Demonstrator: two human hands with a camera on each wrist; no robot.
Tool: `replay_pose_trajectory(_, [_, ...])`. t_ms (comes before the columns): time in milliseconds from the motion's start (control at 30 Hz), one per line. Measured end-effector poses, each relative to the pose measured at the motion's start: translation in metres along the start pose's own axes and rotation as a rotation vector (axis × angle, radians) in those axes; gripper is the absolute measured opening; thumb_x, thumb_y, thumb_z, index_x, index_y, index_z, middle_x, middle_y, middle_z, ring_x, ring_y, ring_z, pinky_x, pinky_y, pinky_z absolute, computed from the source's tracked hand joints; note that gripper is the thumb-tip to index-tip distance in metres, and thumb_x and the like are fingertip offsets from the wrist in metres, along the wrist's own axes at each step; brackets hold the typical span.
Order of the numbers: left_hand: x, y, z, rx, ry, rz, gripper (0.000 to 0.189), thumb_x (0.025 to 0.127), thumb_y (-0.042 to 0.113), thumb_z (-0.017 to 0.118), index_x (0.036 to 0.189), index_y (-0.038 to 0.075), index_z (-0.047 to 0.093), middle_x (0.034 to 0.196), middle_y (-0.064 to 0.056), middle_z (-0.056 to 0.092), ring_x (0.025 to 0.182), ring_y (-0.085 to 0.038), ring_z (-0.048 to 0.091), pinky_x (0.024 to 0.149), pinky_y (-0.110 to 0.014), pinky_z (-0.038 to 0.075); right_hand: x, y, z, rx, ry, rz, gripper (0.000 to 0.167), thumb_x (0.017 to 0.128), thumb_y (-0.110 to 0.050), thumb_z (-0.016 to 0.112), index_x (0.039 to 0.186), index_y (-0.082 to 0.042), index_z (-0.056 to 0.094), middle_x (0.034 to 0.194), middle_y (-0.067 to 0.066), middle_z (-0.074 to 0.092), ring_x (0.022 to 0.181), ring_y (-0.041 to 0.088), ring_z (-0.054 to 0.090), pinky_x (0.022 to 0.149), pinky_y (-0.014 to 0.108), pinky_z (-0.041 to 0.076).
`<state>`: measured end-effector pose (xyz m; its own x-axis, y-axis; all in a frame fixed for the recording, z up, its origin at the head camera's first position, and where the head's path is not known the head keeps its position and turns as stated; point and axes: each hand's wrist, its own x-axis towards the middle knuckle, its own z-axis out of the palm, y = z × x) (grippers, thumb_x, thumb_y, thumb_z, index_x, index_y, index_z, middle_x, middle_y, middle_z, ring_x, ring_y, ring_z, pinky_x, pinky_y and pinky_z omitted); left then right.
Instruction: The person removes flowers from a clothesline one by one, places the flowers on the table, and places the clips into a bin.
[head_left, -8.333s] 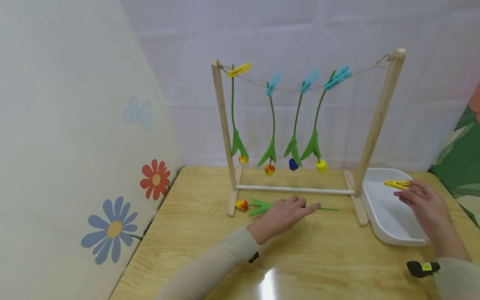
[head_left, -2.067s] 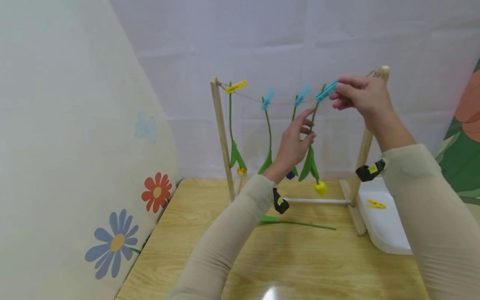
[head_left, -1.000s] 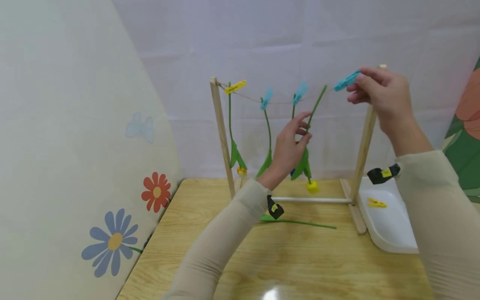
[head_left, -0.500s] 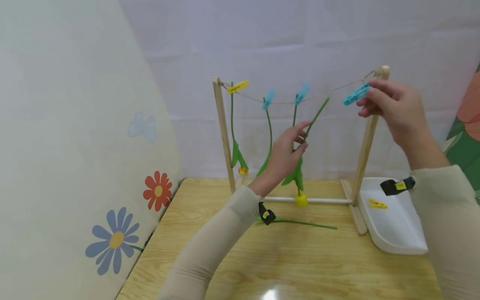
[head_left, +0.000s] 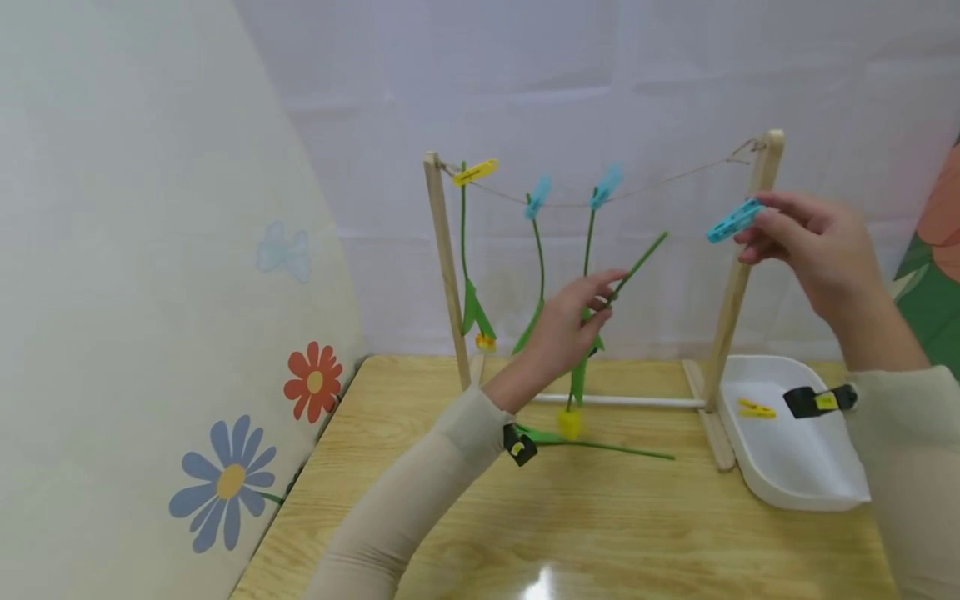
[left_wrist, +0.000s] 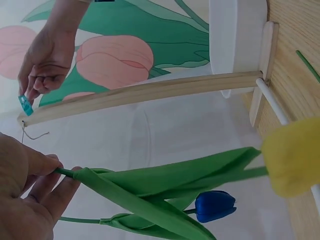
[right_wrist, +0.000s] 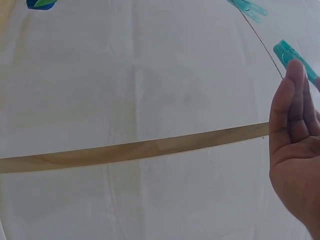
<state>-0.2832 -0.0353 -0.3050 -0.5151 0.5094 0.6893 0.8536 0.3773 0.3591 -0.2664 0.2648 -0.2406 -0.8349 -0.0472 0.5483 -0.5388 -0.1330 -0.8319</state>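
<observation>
My left hand pinches the stem of a yellow artificial tulip, its bloom hanging down above the table. In my right hand a blue clothespin is held between thumb and fingers, beside the right post and apart from the string. On the string hang several tulips: one under a yellow clothespin, two under light blue clothespins. One of these, a dark blue tulip, shows behind the yellow one. Another tulip lies on the table, its bloom hidden by my left arm.
A wooden frame with a white crossbar stands on the table. Right of it sits a white tray with a yellow clothespin inside. A painted wall rises at the left.
The blue clothespin came off the string in my right hand, freeing the yellow tulip. Both hands have since moved lower, the left slightly leftward, the right rightward. Earlier, a yellow clothespin went into the tray.
</observation>
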Motion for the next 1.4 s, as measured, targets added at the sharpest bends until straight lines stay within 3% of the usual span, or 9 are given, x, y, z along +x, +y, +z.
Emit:
replay_pose_trajectory(233, [-0.008, 0.006, 0.001, -0.01, -0.037, 0.032, 0.052, 0.094, -0.006, 0.065, 0.143, 0.005, 0.051, 0.12, -0.014, 0.067, 0.1, -0.022, 0.07, 0.086, -0.014, 0.053, -0.016, 0.005, -0.012, 0.022, -0.009, -0.048, 0.025, 0.1, -0.002, 0.06, 0.122, 0.007, 0.066, 0.087, 0.008, 0.074, 0.071, 0.016, 0.069, 0.068, 0.021, 0.06])
replay_pose_trajectory(433, [-0.015, 0.008, 0.003, -0.048, -0.063, 0.038, 0.052, 0.092, -0.009, 0.066, 0.142, 0.003, 0.053, 0.118, -0.016, 0.067, 0.1, -0.023, 0.07, 0.085, -0.013, 0.054, -0.03, 0.01, -0.024, 0.053, 0.012, -0.058, 0.023, 0.1, 0.0, 0.058, 0.12, 0.004, 0.069, 0.087, 0.007, 0.074, 0.072, 0.015, 0.069, 0.067, 0.02, 0.059])
replay_pose_trajectory(633, [-0.023, 0.008, 0.002, -0.018, -0.104, 0.051, 0.049, 0.093, -0.008, 0.065, 0.14, 0.003, 0.056, 0.117, -0.014, 0.07, 0.101, -0.022, 0.07, 0.088, -0.015, 0.053, -0.043, 0.017, -0.035, 0.053, 0.069, -0.022, 0.022, 0.1, 0.0, 0.058, 0.118, 0.0, 0.072, 0.086, 0.006, 0.075, 0.071, 0.014, 0.069, 0.066, 0.02, 0.059])
replay_pose_trajectory(833, [-0.032, 0.008, 0.001, 0.031, -0.19, 0.006, 0.046, 0.097, 0.0, 0.064, 0.141, 0.008, 0.057, 0.124, -0.01, 0.07, 0.108, -0.019, 0.068, 0.093, -0.021, 0.054, -0.055, 0.024, -0.045, 0.032, 0.143, 0.044, 0.022, 0.099, -0.005, 0.061, 0.118, -0.006, 0.072, 0.088, 0.003, 0.075, 0.073, 0.013, 0.068, 0.067, 0.019, 0.059])
replay_pose_trajectory(1033, [-0.045, 0.007, 0.005, 0.126, -0.329, -0.007, 0.048, 0.1, 0.003, 0.06, 0.146, 0.013, 0.053, 0.129, -0.006, 0.068, 0.111, -0.018, 0.067, 0.095, -0.022, 0.053, -0.07, 0.041, -0.058, 0.074, 0.165, 0.107, 0.02, 0.1, -0.007, 0.061, 0.115, -0.009, 0.073, 0.087, 0.003, 0.075, 0.072, 0.013, 0.069, 0.067, 0.019, 0.059])
replay_pose_trajectory(1167, [-0.055, 0.008, 0.007, 0.146, -0.4, 0.008, 0.049, 0.1, 0.0, 0.059, 0.148, 0.013, 0.051, 0.13, -0.006, 0.067, 0.111, -0.018, 0.066, 0.095, -0.019, 0.052, -0.082, 0.056, -0.067, 0.153, 0.179, 0.134, 0.02, 0.1, -0.005, 0.06, 0.114, -0.006, 0.074, 0.085, 0.005, 0.076, 0.069, 0.014, 0.07, 0.067, 0.021, 0.059])
replay_pose_trajectory(1400, [-0.067, 0.007, 0.012, 0.195, -0.445, 0.038, 0.047, 0.101, -0.002, 0.055, 0.146, 0.012, 0.052, 0.133, -0.006, 0.066, 0.111, -0.017, 0.067, 0.094, -0.017, 0.052, -0.101, 0.08, -0.079, 0.297, 0.18, 0.179, 0.024, 0.102, 0.001, 0.054, 0.112, -0.005, 0.075, 0.086, 0.009, 0.077, 0.07, 0.017, 0.073, 0.069, 0.023, 0.06])
